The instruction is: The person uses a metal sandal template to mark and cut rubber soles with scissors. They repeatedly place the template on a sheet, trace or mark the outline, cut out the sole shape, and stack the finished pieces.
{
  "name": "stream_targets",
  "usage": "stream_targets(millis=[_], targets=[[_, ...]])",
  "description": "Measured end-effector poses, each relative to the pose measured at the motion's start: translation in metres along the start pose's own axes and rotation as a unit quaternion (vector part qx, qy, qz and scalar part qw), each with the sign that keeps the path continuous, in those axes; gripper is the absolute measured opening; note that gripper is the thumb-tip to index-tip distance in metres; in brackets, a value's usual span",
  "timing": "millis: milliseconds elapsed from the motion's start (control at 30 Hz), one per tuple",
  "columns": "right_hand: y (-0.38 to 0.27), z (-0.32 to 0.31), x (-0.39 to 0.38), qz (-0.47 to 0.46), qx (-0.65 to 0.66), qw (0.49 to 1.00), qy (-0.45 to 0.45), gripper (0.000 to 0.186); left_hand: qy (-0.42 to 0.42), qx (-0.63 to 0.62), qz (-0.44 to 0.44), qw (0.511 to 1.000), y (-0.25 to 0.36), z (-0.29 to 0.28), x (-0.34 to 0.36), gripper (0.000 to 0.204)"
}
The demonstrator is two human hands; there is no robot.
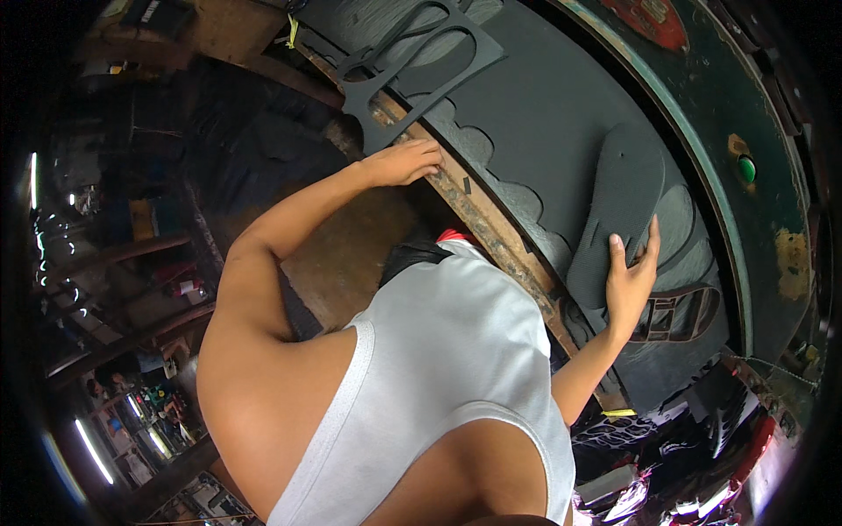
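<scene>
My right hand (633, 276) holds the lower half of a dark grey flip-flop sole (621, 180), thumb on its top and the fingers along its right edge. The sole has a small hole near its upper end and lies over a grey foam sheet (544, 96). At the wooden bench edge (491, 206), my left hand (405, 163) has its fingers curled together; what they hold, if anything, is hidden. Just beyond it, cut-out foam scraps (430, 66) with sole-shaped openings hang over the edge. A brown sole-shaped cutting die (680, 314) is beside my right wrist.
A green machine body (745, 114) with a green button (746, 169) curves along the right side of the work surface. Scalloped cut-outs run along the foam's near edge. Shiny scraps (631, 482) lie at the lower right. Cluttered shelves (140, 421) stand at the left.
</scene>
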State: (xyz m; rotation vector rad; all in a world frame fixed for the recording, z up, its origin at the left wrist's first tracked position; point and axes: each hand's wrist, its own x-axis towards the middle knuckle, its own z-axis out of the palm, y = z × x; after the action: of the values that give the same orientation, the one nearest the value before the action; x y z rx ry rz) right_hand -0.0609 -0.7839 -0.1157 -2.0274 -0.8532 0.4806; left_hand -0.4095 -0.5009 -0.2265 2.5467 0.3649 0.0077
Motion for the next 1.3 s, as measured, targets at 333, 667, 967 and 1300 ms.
stream_targets(millis=[333,667,967,1300], targets=[[-0.005,0.04,0.025,0.032,-0.006,0.999,-0.008,0.07,0.302,-0.427,-0.059,0.85,0.096,0.002,0.058,0.037],[0.079,0.066,0.045,0.153,0.24,0.958,0.03,0.07,0.178,-0.67,0.001,0.721,0.146,0.041,0.146,0.034],[0.078,0.074,0.043,0.093,0.07,0.987,0.109,0.068,0.154,-0.504,-0.071,0.847,0.145,0.092,0.17,0.011],[0.061,0.072,0.037,0.103,0.009,0.987,0.123,0.066,0.244,-0.424,0.028,0.872,0.158,0.104,0.175,0.026]])
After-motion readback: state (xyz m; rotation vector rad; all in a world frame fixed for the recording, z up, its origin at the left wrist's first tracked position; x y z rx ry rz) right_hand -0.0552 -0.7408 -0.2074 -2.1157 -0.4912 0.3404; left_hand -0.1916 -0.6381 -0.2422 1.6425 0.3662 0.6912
